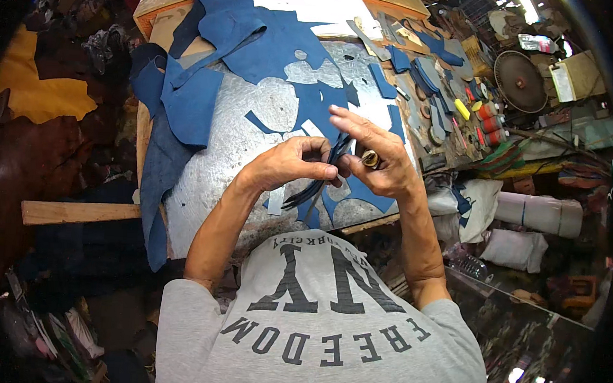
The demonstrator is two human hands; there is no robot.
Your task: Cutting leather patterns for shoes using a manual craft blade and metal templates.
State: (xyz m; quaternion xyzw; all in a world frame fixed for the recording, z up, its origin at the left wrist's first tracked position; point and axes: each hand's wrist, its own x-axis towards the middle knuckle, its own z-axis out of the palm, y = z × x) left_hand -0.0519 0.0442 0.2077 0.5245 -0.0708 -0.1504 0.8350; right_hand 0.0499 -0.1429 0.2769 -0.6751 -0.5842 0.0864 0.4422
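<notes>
Above the near part of the work table, my left hand (290,164) pinches a bundle of narrow dark blue leather strips (310,193) between thumb and fingers. The strips hang down toward my shirt. Close on its right, my right hand (386,154) has its upper fingers stretched toward the top of the strips. In its palm sits a tool with a round brass-coloured end (370,159). The rest of that tool is mostly hidden by the hand, so its kind is unclear. Cut blue leather pieces (321,103) lie beneath and beyond both hands.
A large blue leather hide (269,47) covers the table's far left and hangs over its edge. The scratched metal sheet (217,169) forms the work surface. Along the right lie hand tools, a yellow marker (462,109) and red spools (488,125). A round fan (519,81) stands beyond.
</notes>
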